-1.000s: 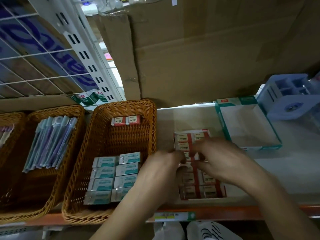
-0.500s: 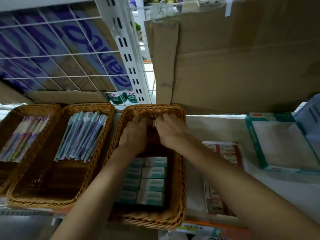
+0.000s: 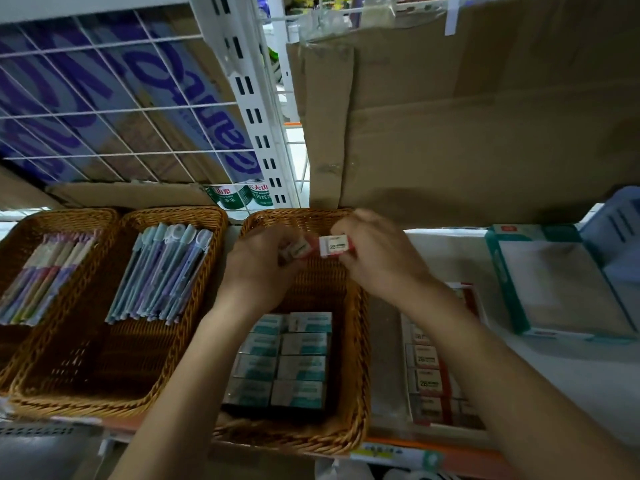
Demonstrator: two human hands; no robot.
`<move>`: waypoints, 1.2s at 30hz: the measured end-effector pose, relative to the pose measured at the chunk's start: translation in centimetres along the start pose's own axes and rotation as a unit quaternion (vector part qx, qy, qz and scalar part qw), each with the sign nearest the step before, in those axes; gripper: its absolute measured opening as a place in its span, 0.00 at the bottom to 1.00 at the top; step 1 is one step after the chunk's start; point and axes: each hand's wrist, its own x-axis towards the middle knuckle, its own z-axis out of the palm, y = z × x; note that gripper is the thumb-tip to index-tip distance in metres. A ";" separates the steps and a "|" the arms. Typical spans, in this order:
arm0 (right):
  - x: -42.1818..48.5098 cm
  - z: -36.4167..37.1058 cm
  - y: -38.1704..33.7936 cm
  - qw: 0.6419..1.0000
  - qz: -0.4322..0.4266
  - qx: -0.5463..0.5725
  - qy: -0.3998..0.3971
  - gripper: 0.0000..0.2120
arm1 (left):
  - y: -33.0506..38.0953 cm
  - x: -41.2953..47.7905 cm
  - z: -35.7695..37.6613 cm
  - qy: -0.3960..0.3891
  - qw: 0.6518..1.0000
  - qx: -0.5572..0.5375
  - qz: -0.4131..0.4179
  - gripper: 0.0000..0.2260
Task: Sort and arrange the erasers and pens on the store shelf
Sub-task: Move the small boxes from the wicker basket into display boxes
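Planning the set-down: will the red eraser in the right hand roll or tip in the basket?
Likely neither: the red eraser is a flat-sided block, so it should lie still. Probably light, since the right hand pinches it.

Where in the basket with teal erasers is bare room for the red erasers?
The basket is bare in its back half, between the teal erasers and back wall, below the left hand and right hand holding red erasers. Its front half is crowded.
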 end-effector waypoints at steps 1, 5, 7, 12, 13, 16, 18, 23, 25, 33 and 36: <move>-1.0 -0.9 0.5 1.000 -0.001 0.017 0.001 0.08 | 0.7 -0.5 -0.4 -0.010 1.000 -0.016 0.006 0.13; -5.5 -4.4 2.4 0.998 0.015 0.043 -0.045 0.05 | 4.3 -2.5 -0.7 -0.068 0.996 -0.026 0.056 0.13; -7.7 -5.5 3.0 0.996 0.025 0.035 -0.075 0.05 | 6.0 -3.7 -0.5 -0.105 0.991 -0.013 0.085 0.13; -13.1 -6.8 4.4 0.981 0.055 0.024 -0.183 0.07 | 9.0 -6.9 1.3 -0.217 0.962 0.009 0.165 0.16; -13.9 -6.8 4.7 0.976 0.063 0.023 -0.206 0.09 | 9.3 -7.3 1.8 -0.240 0.955 0.010 0.176 0.17; -15.5 -6.4 5.4 0.964 0.075 0.010 -0.253 0.13 | 10.1 -8.1 3.0 -0.293 0.935 0.017 0.198 0.18; -16.1 -6.0 5.8 0.961 0.079 -0.001 -0.265 0.15 | 10.4 -8.2 3.6 -0.314 0.926 0.021 0.208 0.17; -16.4 -5.3 6.1 0.962 0.085 -0.014 -0.260 0.14 | 10.9 -8.7 4.6 -0.334 0.918 0.037 0.210 0.13; -16.4 -5.3 6.3 0.963 0.081 -0.008 -0.258 0.12 | 10.8 -8.8 4.7 -0.330 0.918 0.041 0.216 0.12; -16.4 -4.8 6.0 0.966 0.079 -0.027 -0.246 0.08 | 10.4 -9.5 5.3 -0.313 0.922 0.070 0.216 0.15; -16.4 -5.2 5.9 0.961 0.079 -0.015 -0.265 0.14 | 10.7 -9.6 5.3 -0.300 0.927 0.088 0.207 0.15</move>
